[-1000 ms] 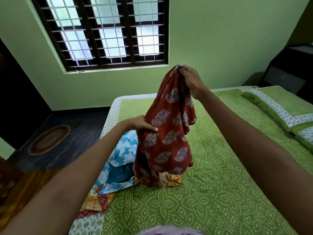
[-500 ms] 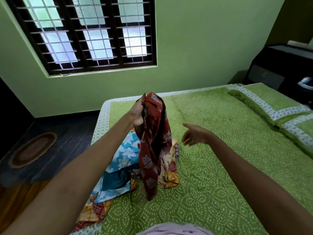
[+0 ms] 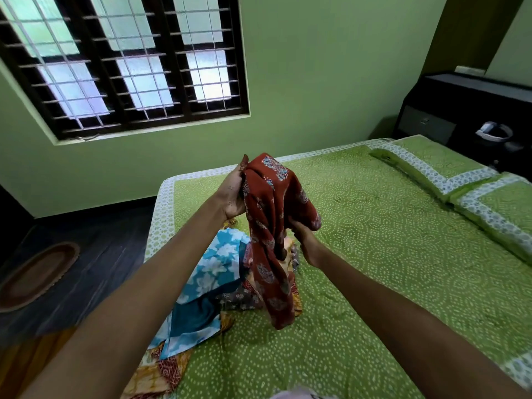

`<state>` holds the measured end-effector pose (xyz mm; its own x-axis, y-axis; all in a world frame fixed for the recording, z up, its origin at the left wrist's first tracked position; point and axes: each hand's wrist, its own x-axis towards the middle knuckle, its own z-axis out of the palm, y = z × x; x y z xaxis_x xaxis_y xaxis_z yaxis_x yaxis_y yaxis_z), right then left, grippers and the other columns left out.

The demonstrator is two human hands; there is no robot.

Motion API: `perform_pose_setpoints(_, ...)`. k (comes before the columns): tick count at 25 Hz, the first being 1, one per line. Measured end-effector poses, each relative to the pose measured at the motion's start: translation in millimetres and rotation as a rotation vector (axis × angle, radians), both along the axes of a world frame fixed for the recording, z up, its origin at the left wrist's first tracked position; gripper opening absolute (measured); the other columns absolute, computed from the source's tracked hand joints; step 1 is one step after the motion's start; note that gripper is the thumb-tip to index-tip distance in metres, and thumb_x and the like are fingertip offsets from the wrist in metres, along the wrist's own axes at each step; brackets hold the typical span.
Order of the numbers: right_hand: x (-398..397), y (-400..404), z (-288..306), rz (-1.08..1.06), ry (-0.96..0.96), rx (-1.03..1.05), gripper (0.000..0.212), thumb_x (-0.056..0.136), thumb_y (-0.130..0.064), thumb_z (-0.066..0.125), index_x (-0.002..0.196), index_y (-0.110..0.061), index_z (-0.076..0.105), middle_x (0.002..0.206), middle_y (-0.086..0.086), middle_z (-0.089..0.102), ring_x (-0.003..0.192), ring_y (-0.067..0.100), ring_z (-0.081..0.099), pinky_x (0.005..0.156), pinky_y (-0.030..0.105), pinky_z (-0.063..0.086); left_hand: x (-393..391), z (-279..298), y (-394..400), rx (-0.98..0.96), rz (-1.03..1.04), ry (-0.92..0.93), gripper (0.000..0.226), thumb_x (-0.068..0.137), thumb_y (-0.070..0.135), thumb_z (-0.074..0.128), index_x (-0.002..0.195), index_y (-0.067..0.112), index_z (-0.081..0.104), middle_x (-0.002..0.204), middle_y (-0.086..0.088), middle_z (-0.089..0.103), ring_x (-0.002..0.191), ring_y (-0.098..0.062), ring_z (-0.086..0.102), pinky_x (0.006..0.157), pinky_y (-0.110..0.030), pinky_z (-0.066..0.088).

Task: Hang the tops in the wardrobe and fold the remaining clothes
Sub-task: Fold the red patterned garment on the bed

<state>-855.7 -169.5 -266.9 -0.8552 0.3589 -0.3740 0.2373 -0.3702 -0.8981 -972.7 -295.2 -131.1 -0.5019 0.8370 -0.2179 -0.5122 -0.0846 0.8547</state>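
Observation:
A rust-red printed garment hangs bunched above the bed. My left hand grips its upper edge, fingers hidden behind the cloth. Lower down, my right hand holds a fold of the same garment from underneath on its right side. Its tail dangles to just above the bedspread. Beneath it lies a heap of other clothes: a blue piece with white flowers and yellow-orange patterned cloth near the bed's left edge.
The bed carries a green dotted bedspread with two matching pillows at the right. A dark headboard cabinet stands behind them. Left of the bed are dark floor and an oval mat. A barred window fills the far wall.
My right hand let go of the garment's top, swung free, then took hold of the cloth again lower down. My left hand moved up to hold the upper edge.

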Motion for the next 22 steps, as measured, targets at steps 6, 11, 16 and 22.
perform_pose_setpoints(6, 7.7, 6.5, 0.9, 0.051, 0.055, -0.358, 0.056, 0.065, -0.048, 0.076, 0.106, -0.011, 0.071, 0.114, 0.011, 0.067, 0.102, 0.027, 0.065, 0.094, 0.041, 0.047, -4.7, -6.3, -8.9, -0.021, 0.023, 0.046, 0.06, 0.098, 0.054, 0.025, 0.105, 0.006, 0.061, 0.089, -0.01, 0.073, 0.081, -0.02, 0.07, 0.084, -0.035, 0.053)
perform_pose_setpoints(11, 22.1, 35.3, 33.0, 0.217, 0.157, -0.275, 0.062, 0.03, -0.034, 0.095, 0.085, -0.012, 0.077, 0.09, 0.008, 0.073, 0.08, 0.021, 0.07, 0.073, 0.032, 0.058, -19.9, -11.0, -13.4, -0.023, 0.055, 0.056, 0.059, 0.091, 0.054, 0.04, 0.092, 0.006, 0.074, 0.096, -0.014, 0.071, 0.086, -0.024, 0.068, 0.086, -0.038, 0.049)
perform_pose_setpoints(16, 16.8, 63.1, 57.9, 0.107, 0.401, -0.449, 0.077, 0.054, -0.041, 0.087, 0.118, -0.005, 0.063, 0.113, 0.015, 0.066, 0.104, 0.027, 0.064, 0.085, 0.041, 0.054, -29.8, -59.3, -21.8, -0.318, -0.102, 0.238, 0.04, 0.08, 0.037, 0.064, 0.106, 0.006, 0.067, 0.09, -0.012, 0.07, 0.078, -0.022, 0.07, 0.075, -0.035, 0.057)
perform_pose_setpoints(22, 35.8, 90.7, 44.6, 0.108, 0.065, -0.197, 0.024, 0.066, -0.023, 0.076, 0.083, -0.007, 0.075, 0.09, 0.01, 0.073, 0.08, 0.02, 0.07, 0.072, 0.032, 0.058, -33.8, -89.8, -37.2, -0.307, 0.143, -0.009, 0.028, 0.091, 0.013, 0.052, 0.071, 0.009, 0.071, 0.067, -0.005, 0.071, 0.059, -0.015, 0.068, 0.062, -0.026, 0.058)
